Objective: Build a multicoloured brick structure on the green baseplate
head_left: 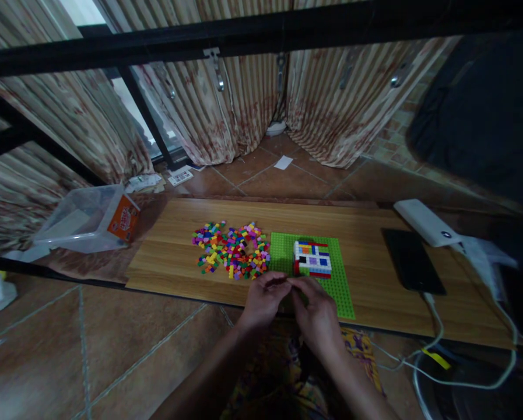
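Observation:
My left hand (pixel 263 296) and my right hand (pixel 316 309) meet in front of the board's near edge, fingertips pinched together. Whatever they hold between them is too small and dark to make out. Just beyond my fingers lies a green studded baseplate (pixel 342 291). On it stands a low block build (pixel 312 260) of white, red, blue and other coloured bricks. Left of the baseplate spreads a loose pile of small multicoloured bricks (pixel 244 248).
A wooden board (pixel 165 251) carries everything. At its right lie a dark phone (pixel 412 261) with a cable (pixel 436 318) and a white power bank (pixel 425 221). A clear plastic box (pixel 81 221) sits at the left. A black metal bar (pixel 261 44) crosses above.

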The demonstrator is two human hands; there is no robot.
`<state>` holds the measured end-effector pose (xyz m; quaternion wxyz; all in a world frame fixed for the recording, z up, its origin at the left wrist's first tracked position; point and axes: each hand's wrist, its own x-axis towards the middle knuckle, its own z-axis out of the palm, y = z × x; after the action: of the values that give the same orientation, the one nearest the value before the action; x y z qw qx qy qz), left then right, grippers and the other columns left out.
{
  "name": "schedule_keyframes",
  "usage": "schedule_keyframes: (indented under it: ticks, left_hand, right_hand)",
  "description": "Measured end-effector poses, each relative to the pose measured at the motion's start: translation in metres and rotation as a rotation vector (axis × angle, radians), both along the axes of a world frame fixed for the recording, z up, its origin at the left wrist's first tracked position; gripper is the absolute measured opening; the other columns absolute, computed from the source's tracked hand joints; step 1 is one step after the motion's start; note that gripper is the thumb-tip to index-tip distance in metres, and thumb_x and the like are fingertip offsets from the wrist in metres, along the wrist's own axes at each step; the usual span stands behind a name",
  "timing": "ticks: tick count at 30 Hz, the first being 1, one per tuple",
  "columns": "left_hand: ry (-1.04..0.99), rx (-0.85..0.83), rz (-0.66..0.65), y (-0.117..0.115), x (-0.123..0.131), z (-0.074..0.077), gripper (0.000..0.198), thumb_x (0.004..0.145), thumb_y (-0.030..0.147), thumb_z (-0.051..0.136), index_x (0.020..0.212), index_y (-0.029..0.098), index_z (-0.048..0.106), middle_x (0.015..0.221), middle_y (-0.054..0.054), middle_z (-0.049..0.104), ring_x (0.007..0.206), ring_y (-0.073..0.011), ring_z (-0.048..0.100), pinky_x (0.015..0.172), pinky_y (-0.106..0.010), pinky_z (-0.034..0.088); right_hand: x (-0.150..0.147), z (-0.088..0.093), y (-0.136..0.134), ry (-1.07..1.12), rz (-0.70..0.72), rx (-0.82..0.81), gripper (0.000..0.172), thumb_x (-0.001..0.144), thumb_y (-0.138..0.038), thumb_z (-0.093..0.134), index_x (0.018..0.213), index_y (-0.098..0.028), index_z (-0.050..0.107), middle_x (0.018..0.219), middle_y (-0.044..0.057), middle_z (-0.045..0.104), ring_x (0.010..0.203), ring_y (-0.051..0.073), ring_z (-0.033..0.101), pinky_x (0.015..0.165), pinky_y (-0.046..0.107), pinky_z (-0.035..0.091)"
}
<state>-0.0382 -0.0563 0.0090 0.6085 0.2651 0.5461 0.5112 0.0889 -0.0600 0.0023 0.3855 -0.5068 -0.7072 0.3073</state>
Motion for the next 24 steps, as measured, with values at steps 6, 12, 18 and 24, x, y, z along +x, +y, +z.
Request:
schedule_keyframes:
  ticks: [6,12,18,24]
  left_hand:
    - [-0.163,-0.070,-0.002,0.002,0.000,0.000,0.028,0.059,0.028,0.079,0.083,0.015,0.070,0.076,0.000,0.068,0.068,-0.0107,0.060,0.067,-0.024,0.047]
    - [-0.298,-0.092,-0.011,0.005,0.004,-0.003,0.035,0.056,0.031,0.082,0.084,0.015,0.068,0.082,-0.002,0.070,0.074,-0.0140,0.063,0.074,-0.030,0.051]
    - [0.048,-0.033,-0.005,0.014,0.008,-0.014,0.025,0.071,0.022,0.065,0.096,0.017,0.069,0.090,-0.004,0.071,0.077,-0.0144,0.064,0.075,-0.030,0.053]
    - [0.450,0.182,-0.105,0.015,0.014,-0.030,0.042,0.080,0.014,0.049,0.119,0.021,0.064,0.119,-0.005,0.067,0.108,-0.0182,0.061,0.101,-0.036,0.046]
  right_hand:
    - [0.003,0.004,0.003,0.142,-0.069,-0.103,0.016,0.089,-0.030,0.058,0.099,-0.024,0.069,0.098,0.003,0.070,0.090,0.018,0.065,0.080,0.031,0.051]
    - [0.007,0.005,0.007,0.056,-0.066,-0.031,0.017,0.092,-0.032,0.055,0.095,-0.023,0.068,0.093,0.003,0.068,0.086,0.017,0.063,0.077,0.030,0.050]
    - [0.012,0.006,0.033,-0.256,-0.071,0.275,0.019,0.094,-0.028,0.051,0.090,-0.021,0.069,0.093,0.006,0.067,0.088,0.020,0.058,0.080,0.033,0.047]
    - [0.014,0.004,0.056,-0.490,-0.078,0.379,0.022,0.093,-0.026,0.052,0.084,-0.020,0.071,0.095,0.008,0.065,0.089,0.022,0.052,0.080,0.034,0.044]
